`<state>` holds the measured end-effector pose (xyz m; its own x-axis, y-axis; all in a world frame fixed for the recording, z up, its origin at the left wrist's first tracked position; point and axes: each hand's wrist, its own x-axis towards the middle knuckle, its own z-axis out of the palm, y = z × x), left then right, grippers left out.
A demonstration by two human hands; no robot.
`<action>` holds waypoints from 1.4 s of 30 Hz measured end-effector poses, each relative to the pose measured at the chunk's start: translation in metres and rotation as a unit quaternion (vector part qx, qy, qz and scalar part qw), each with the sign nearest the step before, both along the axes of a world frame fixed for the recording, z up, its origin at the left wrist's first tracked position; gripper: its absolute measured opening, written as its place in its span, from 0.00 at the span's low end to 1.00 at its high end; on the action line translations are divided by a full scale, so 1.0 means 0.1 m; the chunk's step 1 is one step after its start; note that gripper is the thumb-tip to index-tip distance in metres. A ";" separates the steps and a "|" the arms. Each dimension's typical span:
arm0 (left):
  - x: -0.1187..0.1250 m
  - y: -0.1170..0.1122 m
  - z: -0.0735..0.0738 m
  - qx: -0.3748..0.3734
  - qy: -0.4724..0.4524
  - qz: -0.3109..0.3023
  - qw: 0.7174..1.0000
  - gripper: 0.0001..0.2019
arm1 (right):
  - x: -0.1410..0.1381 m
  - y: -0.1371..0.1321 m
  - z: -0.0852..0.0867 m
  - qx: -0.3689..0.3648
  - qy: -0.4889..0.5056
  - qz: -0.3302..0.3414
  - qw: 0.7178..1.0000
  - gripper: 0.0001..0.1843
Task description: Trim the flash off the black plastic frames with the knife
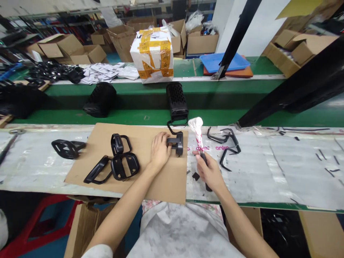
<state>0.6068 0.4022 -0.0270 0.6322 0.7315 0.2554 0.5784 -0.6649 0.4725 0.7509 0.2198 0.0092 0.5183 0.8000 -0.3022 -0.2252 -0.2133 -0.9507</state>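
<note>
My left hand (160, 151) rests on the cardboard sheet (145, 190), its fingers closed on one end of a black plastic bracket (179, 143). My right hand (211, 172) grips the dark handle of a hammer (196, 124), whose head is wrapped in white plastic and points away from me. The hammer head is apart from the bracket, to its right. Left of my left hand lie several similar black parts, among them an upright frame (117, 144), a flat frame (125, 166) and a tilted one (97, 170).
Another black bracket (67, 148) sits left of the cardboard. Bent black strips (231, 141) lie on the right. Behind, black perforated housings (177, 100) stand on the green conveyor (139, 116). A taped white box (153, 55) and blue tray (224, 61) are farther back. A black post (239, 32) slants across.
</note>
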 end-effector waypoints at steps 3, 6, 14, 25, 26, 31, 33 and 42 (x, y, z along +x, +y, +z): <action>-0.02 0.03 -0.03 0.002 -0.007 0.038 0.999 0.22 | -0.04 -0.34 -0.07 -0.069 0.044 0.026 0.996 0.40; -0.02 0.02 -0.05 0.000 -0.007 0.040 0.999 0.22 | -0.14 -0.54 -0.17 -0.106 0.042 0.046 0.992 0.42; -0.01 -0.06 -0.04 -0.011 0.011 0.045 0.999 0.22 | -0.26 -0.41 -0.25 -0.087 -0.052 0.124 0.987 0.37; -0.01 -0.08 -0.03 -0.020 0.009 0.047 0.999 0.20 | -0.20 -0.37 -0.05 -0.097 0.031 0.043 0.994 0.36; -0.01 -0.08 -0.03 -0.020 0.009 0.046 0.999 0.20 | -0.24 -0.38 -0.02 -0.087 0.034 0.006 0.996 0.34; -0.02 -0.08 -0.02 -0.020 0.003 0.041 0.999 0.20 | -0.34 -0.39 -0.04 -0.104 0.035 0.013 0.994 0.32; -0.03 -0.09 -0.03 -0.020 0.001 0.039 0.999 0.21 | -0.30 -0.37 -0.06 -0.136 0.054 0.088 0.985 0.34; -0.05 -0.08 -0.06 -0.010 0.002 0.034 0.999 0.21 | -0.40 -0.40 -0.06 -0.091 0.008 -0.025 0.996 0.34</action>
